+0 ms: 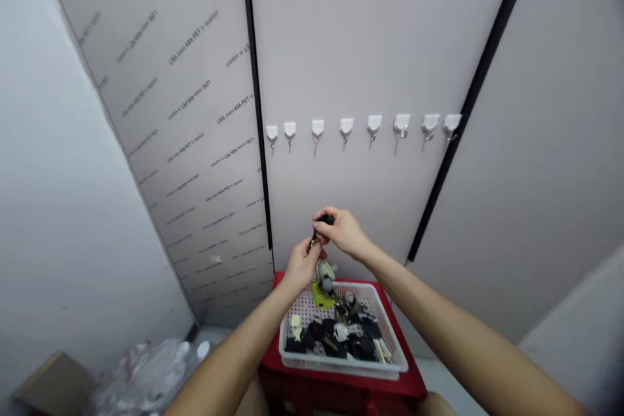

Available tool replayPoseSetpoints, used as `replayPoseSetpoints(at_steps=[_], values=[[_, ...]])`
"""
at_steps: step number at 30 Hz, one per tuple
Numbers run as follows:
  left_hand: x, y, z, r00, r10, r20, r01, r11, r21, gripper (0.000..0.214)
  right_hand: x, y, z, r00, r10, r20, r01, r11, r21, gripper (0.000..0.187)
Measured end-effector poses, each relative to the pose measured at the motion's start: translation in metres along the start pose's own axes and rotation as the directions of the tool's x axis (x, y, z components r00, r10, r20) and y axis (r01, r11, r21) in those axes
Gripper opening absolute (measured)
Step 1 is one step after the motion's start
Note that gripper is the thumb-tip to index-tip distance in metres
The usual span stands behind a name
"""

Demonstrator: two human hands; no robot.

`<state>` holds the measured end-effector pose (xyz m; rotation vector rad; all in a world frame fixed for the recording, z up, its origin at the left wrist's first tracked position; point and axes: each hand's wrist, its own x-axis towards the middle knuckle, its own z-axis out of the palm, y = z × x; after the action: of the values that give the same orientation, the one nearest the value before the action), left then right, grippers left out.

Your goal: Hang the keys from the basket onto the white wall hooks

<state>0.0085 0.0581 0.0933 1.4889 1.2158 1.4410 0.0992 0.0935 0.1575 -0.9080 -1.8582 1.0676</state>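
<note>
My right hand [344, 232] is closed with its fingertips pinching a small black piece [325, 218], perhaps a key head or fob. Just below and to the left, my left hand [301, 266] is closed on the same keychain. A yellow-green tag [322, 297] and a grey-white charm [327, 270] dangle under my fingers, over the basket's far side. The white plastic basket [341, 364] beneath holds many black-headed keys [331, 338], key rings and metal keys. Where the keychain's parts join is partly hidden by my fingers.
The basket stands on a red stool [412, 370] close to a white cabinet door. Several white adhesive hooks [346, 127] line the door above my hands. On the floor at lower left lie clear plastic bags [141, 374] and a brown cardboard piece [56, 387].
</note>
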Motion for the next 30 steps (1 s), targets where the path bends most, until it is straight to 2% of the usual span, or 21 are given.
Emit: replayPoseSetpoints(at_steps=[3,7,12,17,20,26,28,30], values=[[0.008,0.008,-0.001,0.998,-0.034,-0.053,0.028,0.992,-0.121,0.028,0.007,-0.009,0.001,0.999,-0.037,-0.003,0.037,0.982,0.185,0.015],[0.021,0.022,-0.01,0.977,-0.01,-0.212,-0.047,0.963,-0.264,0.034,0.025,-0.025,0.009,0.996,-0.064,-0.059,0.079,0.95,0.303,0.015],[0.041,0.044,-0.03,0.937,-0.02,-0.349,-0.139,0.895,-0.424,0.032,0.06,-0.051,0.027,0.988,-0.134,-0.071,0.149,0.943,0.296,0.017],[0.067,0.07,-0.055,0.923,-0.073,-0.377,-0.137,0.854,-0.502,0.031,0.095,-0.076,0.041,0.974,-0.152,-0.166,0.185,0.962,0.199,0.021],[0.079,0.082,-0.067,0.922,-0.127,-0.365,-0.073,0.87,-0.488,0.03,0.11,-0.086,0.047,0.956,-0.157,-0.247,0.186,0.977,0.1,0.022],[0.093,0.086,-0.078,0.927,-0.164,-0.338,0.022,0.921,-0.388,0.031,0.128,-0.088,0.05,0.951,-0.087,-0.298,0.051,0.991,-0.127,0.023],[0.096,0.082,-0.077,0.931,-0.15,-0.333,0.049,0.955,-0.292,0.033,0.132,-0.084,0.05,0.943,-0.095,-0.32,0.022,0.974,-0.225,0.024],[0.097,0.077,-0.078,0.932,-0.097,-0.349,0.055,0.99,-0.128,0.034,0.134,-0.079,0.05,0.937,-0.101,-0.334,-0.004,0.953,-0.302,0.025]])
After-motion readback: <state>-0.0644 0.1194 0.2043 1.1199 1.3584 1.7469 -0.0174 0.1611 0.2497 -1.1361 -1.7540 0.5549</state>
